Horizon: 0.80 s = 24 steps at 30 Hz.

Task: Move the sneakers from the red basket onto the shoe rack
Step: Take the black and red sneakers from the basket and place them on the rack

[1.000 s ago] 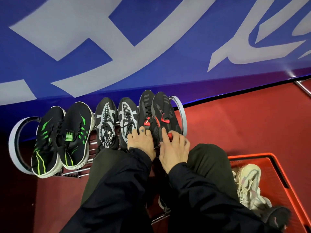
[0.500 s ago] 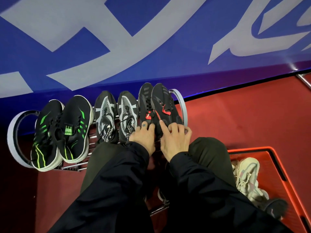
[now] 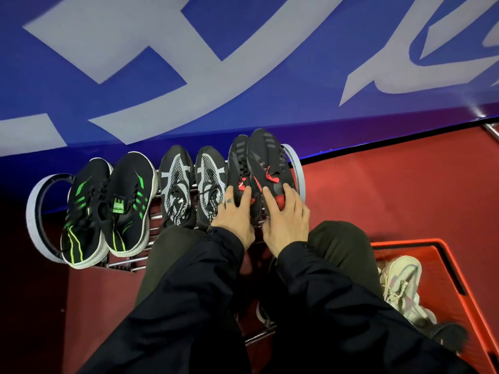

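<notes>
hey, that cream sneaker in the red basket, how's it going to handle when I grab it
The cream sneaker looks chunky-soled, so probably stiff underfoot with a softer upper. Its loose laces may dangle or snag. It leans in the red basket, so it may tip when nudged.

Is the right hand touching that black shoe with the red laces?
Touching. The head view shows the right hand with its fingers lying over the heel end of the black and red sneaker on the shoe rack.
</notes>
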{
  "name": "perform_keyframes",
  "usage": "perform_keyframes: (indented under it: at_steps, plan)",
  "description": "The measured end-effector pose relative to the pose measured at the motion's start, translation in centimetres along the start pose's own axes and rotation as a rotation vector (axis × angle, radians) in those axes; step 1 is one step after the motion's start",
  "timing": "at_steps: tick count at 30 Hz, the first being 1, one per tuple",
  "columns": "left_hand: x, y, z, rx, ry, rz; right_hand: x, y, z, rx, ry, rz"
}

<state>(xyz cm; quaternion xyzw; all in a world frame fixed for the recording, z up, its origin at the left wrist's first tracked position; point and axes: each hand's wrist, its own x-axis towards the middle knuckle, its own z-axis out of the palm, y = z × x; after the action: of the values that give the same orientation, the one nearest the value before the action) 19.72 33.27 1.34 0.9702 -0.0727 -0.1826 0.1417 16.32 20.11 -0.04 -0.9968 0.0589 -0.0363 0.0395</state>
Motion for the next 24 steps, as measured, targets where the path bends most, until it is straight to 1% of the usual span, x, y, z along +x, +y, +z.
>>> perform_keyframes:
  at_steps: [4,6,9,11,14,17,20,22,24]
  plan:
    - [-0.1,0.3,0.4,0.089,-0.033,-0.043,0.3,0.2,0.5,-0.037,-0.012,-0.018]
    - [0.0,0.5,0.5,0.093,0.026,-0.027,0.4,0.2,0.8,-0.013,0.001,-0.018]
    - [0.3,0.6,0.7,0.052,0.143,0.048,0.5,0.0,1.0,0.017,-0.002,-0.007]
    - [0.3,0.7,1.1,0.022,0.148,0.056,0.3,0.0,1.0,0.028,-0.01,-0.009]
    - [0.5,1.0,1.1,0.012,0.161,0.052,0.3,0.3,0.8,0.072,0.022,-0.034]
    - [0.7,0.9,0.2,-0.074,0.215,0.111,0.2,0.3,0.0,0.187,0.124,-0.104]
    - [0.6,1.4,-1.5,-0.216,0.322,0.188,0.3,0.5,-1.5,0.325,0.233,-0.117]
    - [0.1,2.0,-3.1,-0.33,0.359,0.158,0.5,0.7,-3.0,0.394,0.222,-0.11]
    - [-0.8,2.7,-4.5,-0.4,0.335,0.107,0.4,1.0,-4.5,0.432,0.212,-0.127]
